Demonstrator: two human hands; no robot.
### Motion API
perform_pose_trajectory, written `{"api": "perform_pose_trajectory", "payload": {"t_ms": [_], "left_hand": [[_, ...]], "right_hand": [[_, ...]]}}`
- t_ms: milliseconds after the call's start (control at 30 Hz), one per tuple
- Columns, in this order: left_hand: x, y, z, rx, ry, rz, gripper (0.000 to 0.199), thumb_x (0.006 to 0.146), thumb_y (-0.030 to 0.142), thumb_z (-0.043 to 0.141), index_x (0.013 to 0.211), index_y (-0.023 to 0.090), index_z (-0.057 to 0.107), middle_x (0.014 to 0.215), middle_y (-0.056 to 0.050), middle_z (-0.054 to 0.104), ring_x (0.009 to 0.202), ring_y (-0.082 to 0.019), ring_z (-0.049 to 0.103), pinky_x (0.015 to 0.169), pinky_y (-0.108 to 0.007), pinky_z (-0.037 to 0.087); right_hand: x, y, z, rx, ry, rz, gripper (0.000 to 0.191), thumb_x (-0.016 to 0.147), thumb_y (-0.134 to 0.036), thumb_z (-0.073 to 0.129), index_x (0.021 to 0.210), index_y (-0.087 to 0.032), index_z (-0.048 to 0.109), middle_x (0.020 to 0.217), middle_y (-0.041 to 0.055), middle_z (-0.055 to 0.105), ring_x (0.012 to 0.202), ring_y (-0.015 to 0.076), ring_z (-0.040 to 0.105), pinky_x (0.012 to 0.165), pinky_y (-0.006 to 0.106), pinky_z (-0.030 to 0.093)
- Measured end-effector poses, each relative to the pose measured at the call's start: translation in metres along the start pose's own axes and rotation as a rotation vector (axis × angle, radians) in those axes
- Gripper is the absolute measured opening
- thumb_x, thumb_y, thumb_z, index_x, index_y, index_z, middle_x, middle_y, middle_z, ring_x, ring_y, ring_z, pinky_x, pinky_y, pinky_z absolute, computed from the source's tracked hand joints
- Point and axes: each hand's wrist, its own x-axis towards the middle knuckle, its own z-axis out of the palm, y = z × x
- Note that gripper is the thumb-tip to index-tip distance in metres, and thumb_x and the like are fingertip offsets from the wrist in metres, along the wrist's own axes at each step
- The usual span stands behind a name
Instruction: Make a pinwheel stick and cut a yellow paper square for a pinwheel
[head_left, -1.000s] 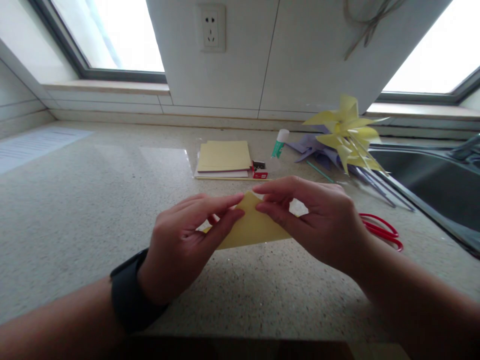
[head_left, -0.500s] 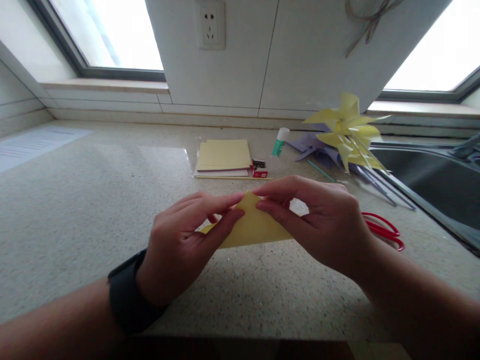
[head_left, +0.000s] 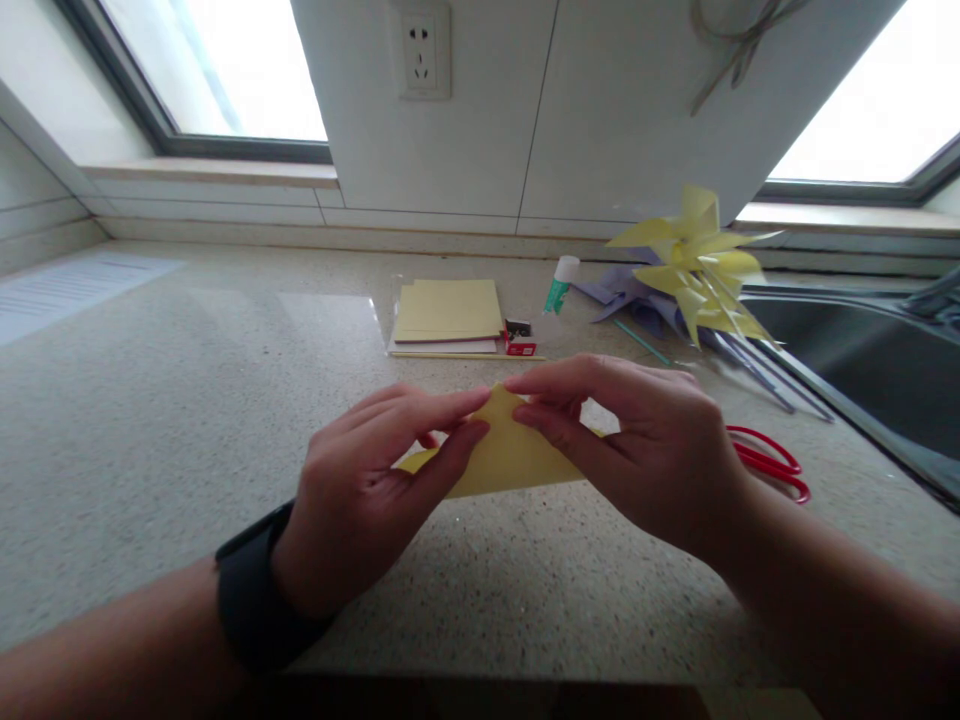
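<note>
The left hand [head_left: 375, 475] pinches the near-side slope of a yellow paper's [head_left: 517, 460] raised peak between thumb and forefinger; the right hand [head_left: 637, 430] grips the opposite slope the same way, its fingertips close to the left's. The paper spans the space between both hands, its lower edge running below their thumbs. A black wristband [head_left: 270, 600] circles the left wrist. Just beside the right wrist, to its right, red scissor handles [head_left: 772, 463] lie on the tabletop [head_left: 172, 430]. Beyond the hands' fingertips are a thin pale stick [head_left: 465, 355], a stack of yellow sheets [head_left: 448, 310] and, touching or nearly so, a small red box [head_left: 520, 345]. Farther past the right hand come a glue stick [head_left: 560, 287], a yellow pinwheel [head_left: 686, 255] over folded purple paper [head_left: 637, 300], and a sink [head_left: 847, 345] to the right. Well beyond the left hand, leftward, lies a printed sheet [head_left: 75, 290].
</note>
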Motion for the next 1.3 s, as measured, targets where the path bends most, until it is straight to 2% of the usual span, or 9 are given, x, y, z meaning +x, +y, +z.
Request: {"api": "perform_pose_trajectory", "payload": {"t_ms": [200, 367, 500, 700, 933, 1133, 1300], "left_hand": [[0.0004, 0.0017, 0.0013, -0.065, 0.013, -0.056, 0.029, 0.087, 0.016, 0.07, 0.112, 0.031, 0.072, 0.096, 0.002, 0.073, 0.082, -0.013, 0.065, 0.075, -0.029, 0.054], [0.003, 0.0017, 0.0016, -0.143, 0.048, -0.143, 0.022, 0.087, 0.017, 0.071, 0.106, 0.029, 0.073, 0.094, 0.001, 0.072, 0.083, -0.014, 0.066, 0.074, -0.029, 0.054], [0.0035, 0.0012, 0.0003, -0.176, 0.019, -0.189, 0.017, 0.089, 0.02, 0.07, 0.102, 0.029, 0.074, 0.092, 0.0, 0.071, 0.083, -0.015, 0.067, 0.072, -0.03, 0.054], [0.0033, 0.0016, -0.0002, -0.171, 0.019, -0.17, 0.013, 0.088, 0.019, 0.071, 0.097, 0.027, 0.075, 0.087, 0.0, 0.069, 0.078, -0.014, 0.064, 0.068, -0.029, 0.052], [0.0051, 0.0028, -0.0003, -0.125, 0.017, -0.154, 0.008, 0.086, 0.019, 0.072, 0.09, 0.025, 0.073, 0.082, 0.002, 0.068, 0.074, -0.013, 0.062, 0.065, -0.028, 0.05], [0.0051, 0.0056, -0.0013, -0.095, -0.023, -0.115, 0.01, 0.086, 0.016, 0.071, 0.088, 0.026, 0.07, 0.079, 0.003, 0.066, 0.075, -0.013, 0.059, 0.066, -0.029, 0.049], [0.0051, 0.0063, -0.0014, -0.05, -0.047, -0.063, 0.011, 0.086, 0.016, 0.071, 0.089, 0.027, 0.069, 0.08, 0.002, 0.066, 0.078, -0.015, 0.058, 0.068, -0.031, 0.048]], "right_hand": [[0.0011, -0.0003, -0.0004, -0.001, -0.011, -0.031, 0.011, 0.094, -0.021, 0.063, 0.103, -0.019, 0.07, 0.087, 0.0, 0.075, 0.076, 0.0102, 0.068, 0.069, 0.023, 0.049], [0.0022, -0.0017, -0.0023, 0.01, -0.033, -0.104, 0.01, 0.094, -0.019, 0.064, 0.103, -0.018, 0.069, 0.088, -0.0005, 0.074, 0.079, 0.0097, 0.067, 0.071, 0.022, 0.049], [0.0014, -0.0016, -0.0025, 0.017, -0.044, -0.122, 0.011, 0.094, -0.019, 0.064, 0.104, -0.019, 0.068, 0.087, -0.001, 0.074, 0.08, 0.0097, 0.067, 0.071, 0.023, 0.049], [0.0016, -0.0004, -0.0012, 0.014, -0.048, -0.128, 0.01, 0.094, -0.02, 0.064, 0.104, -0.019, 0.068, 0.089, -0.0004, 0.074, 0.081, 0.0103, 0.067, 0.072, 0.023, 0.05], [0.0013, -0.0005, -0.0003, 0.006, -0.07, -0.094, 0.011, 0.094, -0.024, 0.064, 0.104, -0.019, 0.067, 0.081, -0.0021, 0.07, 0.073, 0.0099, 0.064, 0.07, 0.024, 0.048], [0.0013, 0.0, 0.0001, 0.036, -0.117, -0.078, 0.006, 0.092, -0.022, 0.065, 0.088, -0.019, 0.064, 0.076, -0.002, 0.065, 0.074, 0.0111, 0.06, 0.07, 0.025, 0.045], [0.0011, -0.0012, -0.0003, 0.026, -0.107, -0.09, 0.007, 0.092, -0.02, 0.065, 0.085, -0.018, 0.063, 0.074, -0.0016, 0.064, 0.072, 0.012, 0.057, 0.068, 0.026, 0.043]]}}
